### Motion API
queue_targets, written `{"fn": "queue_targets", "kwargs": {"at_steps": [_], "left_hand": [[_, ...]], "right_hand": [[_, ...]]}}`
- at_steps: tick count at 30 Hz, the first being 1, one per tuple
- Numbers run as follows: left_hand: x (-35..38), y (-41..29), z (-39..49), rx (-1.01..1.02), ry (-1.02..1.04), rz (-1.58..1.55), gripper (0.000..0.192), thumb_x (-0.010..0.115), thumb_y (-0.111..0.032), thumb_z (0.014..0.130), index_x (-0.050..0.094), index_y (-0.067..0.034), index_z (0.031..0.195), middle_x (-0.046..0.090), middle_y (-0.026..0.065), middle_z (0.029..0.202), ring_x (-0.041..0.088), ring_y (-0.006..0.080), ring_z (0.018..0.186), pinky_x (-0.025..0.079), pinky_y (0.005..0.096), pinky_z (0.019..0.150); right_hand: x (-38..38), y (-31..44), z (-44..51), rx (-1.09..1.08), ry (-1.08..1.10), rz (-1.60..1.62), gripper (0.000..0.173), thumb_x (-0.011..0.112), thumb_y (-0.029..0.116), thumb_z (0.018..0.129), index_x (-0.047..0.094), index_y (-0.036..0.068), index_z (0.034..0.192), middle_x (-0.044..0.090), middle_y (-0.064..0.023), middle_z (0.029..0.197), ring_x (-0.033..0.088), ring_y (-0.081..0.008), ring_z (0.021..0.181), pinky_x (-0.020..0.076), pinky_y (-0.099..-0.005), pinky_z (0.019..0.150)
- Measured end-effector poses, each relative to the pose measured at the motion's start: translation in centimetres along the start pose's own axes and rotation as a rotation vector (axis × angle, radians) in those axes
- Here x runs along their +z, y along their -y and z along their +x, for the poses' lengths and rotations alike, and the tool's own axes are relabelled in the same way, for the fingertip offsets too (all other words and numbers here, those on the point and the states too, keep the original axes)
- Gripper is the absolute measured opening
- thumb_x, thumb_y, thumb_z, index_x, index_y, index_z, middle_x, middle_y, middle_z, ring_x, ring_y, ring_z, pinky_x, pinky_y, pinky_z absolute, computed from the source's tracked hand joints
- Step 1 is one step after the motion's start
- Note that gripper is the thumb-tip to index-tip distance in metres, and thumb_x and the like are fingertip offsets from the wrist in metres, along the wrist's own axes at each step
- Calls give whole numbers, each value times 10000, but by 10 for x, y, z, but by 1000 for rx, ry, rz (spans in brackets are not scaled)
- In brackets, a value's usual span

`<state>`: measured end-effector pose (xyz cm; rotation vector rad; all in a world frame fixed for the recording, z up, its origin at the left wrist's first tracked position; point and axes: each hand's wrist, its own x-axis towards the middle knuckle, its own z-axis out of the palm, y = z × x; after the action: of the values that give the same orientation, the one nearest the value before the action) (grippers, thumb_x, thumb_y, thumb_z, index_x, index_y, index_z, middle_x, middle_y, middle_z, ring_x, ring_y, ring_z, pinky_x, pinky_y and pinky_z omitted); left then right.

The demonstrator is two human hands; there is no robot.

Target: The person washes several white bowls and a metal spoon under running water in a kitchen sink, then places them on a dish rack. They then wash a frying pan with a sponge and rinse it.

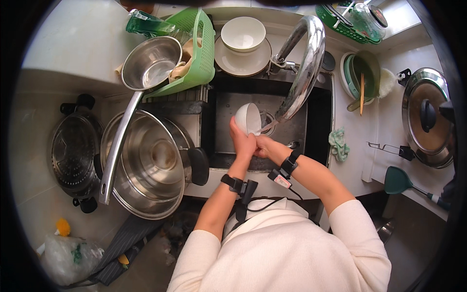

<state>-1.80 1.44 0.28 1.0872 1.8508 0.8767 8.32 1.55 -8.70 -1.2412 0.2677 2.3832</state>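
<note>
Over the dark sink basin [230, 109], my left hand [241, 140] grips a white bowl [245, 116], which is tilted on its side with its opening towards the right. My right hand [263, 145] is close against the left one at the bowl's lower edge; its fingers are partly hidden, and whether it holds anything does not show. Water runs from the curved chrome faucet [310, 69] at the bowl's lower rim. Behind the basin, another white bowl [243, 33] stands on a white plate [242, 65].
Left of the sink are a large steel pot [157, 157], a saucepan [151, 64] and a green plastic basket [204, 54]. To the right lie a green cloth [339, 144], stacked colanders or bowls [368, 69], a pot lid [425, 135] and a green spatula [397, 180].
</note>
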Motion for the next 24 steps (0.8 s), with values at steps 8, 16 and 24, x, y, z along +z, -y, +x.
{"fn": "queue_targets", "kwargs": {"at_steps": [8,16,24], "left_hand": [[1,-2,1,-82,42,3,700,486,32,673,206,-37,1311,363,202,1254,368,279,1181,306,359,981],[5,8,3,-204,67,-264,731,489,101,622,223,-38,1289,375,166,1226,388,281,1148,331,351,962],[0,5,3,-120,90,-225,697,449,108,628,248,-29,1281,394,174,1215,400,274,1148,315,341,974]], "right_hand": [[19,5,-13,-34,-95,1,252,636,124,760,553,52,987,612,-63,770,589,-183,587,480,-303,493],[29,6,-24,-300,-392,-345,269,584,150,792,585,22,1028,637,-117,841,633,-253,708,494,-359,593],[12,6,1,-359,-330,-392,161,629,131,767,557,41,879,540,-56,601,467,-154,410,320,-283,327]]}}
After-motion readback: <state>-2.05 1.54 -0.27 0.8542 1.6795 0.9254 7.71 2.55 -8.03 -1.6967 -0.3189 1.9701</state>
